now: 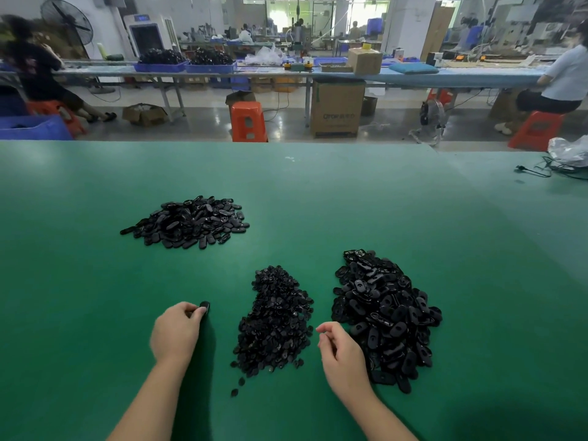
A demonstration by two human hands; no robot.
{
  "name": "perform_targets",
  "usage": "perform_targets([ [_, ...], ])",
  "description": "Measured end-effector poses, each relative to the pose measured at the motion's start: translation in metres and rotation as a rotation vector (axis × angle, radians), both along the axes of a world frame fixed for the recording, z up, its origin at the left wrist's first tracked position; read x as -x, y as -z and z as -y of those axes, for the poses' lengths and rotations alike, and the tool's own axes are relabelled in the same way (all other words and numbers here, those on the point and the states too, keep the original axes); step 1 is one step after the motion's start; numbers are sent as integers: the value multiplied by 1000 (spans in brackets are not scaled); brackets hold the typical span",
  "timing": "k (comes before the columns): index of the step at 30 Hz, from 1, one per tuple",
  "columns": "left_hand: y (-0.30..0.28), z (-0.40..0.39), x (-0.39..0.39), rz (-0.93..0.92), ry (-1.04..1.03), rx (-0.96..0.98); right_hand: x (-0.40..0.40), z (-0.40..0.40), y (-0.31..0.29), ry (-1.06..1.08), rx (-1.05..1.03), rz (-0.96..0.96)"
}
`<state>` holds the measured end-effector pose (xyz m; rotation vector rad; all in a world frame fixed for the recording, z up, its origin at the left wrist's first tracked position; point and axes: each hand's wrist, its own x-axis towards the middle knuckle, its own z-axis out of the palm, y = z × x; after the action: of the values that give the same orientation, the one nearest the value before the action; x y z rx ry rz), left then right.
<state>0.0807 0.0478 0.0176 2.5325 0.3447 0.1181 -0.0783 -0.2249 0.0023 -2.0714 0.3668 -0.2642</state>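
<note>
**One part in hand, two heaps left to work through**

The left hand's fingertips curl round a single black oval part and pinch it low over the green table, just left of the middle heap. The right hand hovers between the middle heap and the right one. Its fingers are curled inward with the thumb close to the forefinger, and I cannot tell whether they hold a small piece or nothing.

There are three heaps on the table, plus the one part in hand. The middle heap of small pieces lies nearest the hands, and two strays have slipped off its near end. The right heap of larger shells almost touches the right wrist. The far heap sits well apart, up and to the left. The pieces within each heap are too many and too tangled to count.

My reading is that parts from the two near heaps are being worked one at a time and the results set aside in the far heap. If so, some of the work is done, but the greater share is left, since both near heaps are large and the right one looks bulkier than the far one. The part in hand has not yet joined any heap.

Beyond the table edge stands one orange stool straight ahead.
</note>
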Motion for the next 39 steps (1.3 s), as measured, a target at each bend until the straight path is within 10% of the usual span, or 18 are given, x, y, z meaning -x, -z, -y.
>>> perform_targets([
  [16,15,9,24,277,208,-158,0,-1,-15,-62,64,-62],
  [24,17,9,24,273,236,-150,-6,49,-58,-133,836,-448],
  [39,15,8,23,260,242,-148,-10,70,-55,-284,995,-493],
])
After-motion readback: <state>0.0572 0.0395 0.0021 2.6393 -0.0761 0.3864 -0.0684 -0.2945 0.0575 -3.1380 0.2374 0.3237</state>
